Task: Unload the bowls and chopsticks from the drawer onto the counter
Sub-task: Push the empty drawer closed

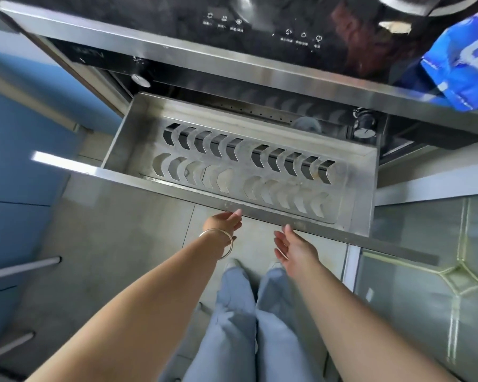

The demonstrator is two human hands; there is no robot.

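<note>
Landmark: the steel drawer (pixel 116 142), pulled out below the cooktop, its front panel toward me.

1. Left of the drawer: blue cabinet fronts (pixel 14 150) with two bar handles (pixel 22 267), one above the other.

2. The drawer itself: a shallow steel tray. Contents: a perforated steel rack (pixel 243 164) with two rows of curved slots across its width. I see no bowl or chopstick in any slot; the back of the drawer runs under the cooktop edge and is partly shadowed there.

3. At the drawer's front lip, left of centre: my left hand (pixel 222 220), fingers extended and relaxed, fingertips touching or just short of the lip. It holds nothing. A thin bangle (pixel 224 244) circles that wrist.

4. At the drawer's front lip, right of centre: my right hand (pixel 293 248), palm turned inward, fingers straight, tips just below the lip. It holds nothing.

5. Below the drawer front: my legs in light blue trousers (pixel 260 312) on a grey tiled floor.

6. Above the drawer: black glass cooktop (pixel 260 28) with printed touch controls, framed by a steel counter edge (pixel 177 55).

7. Above and right of the drawer: a blue and white package (pixel 458 64) on the counter.
</note>
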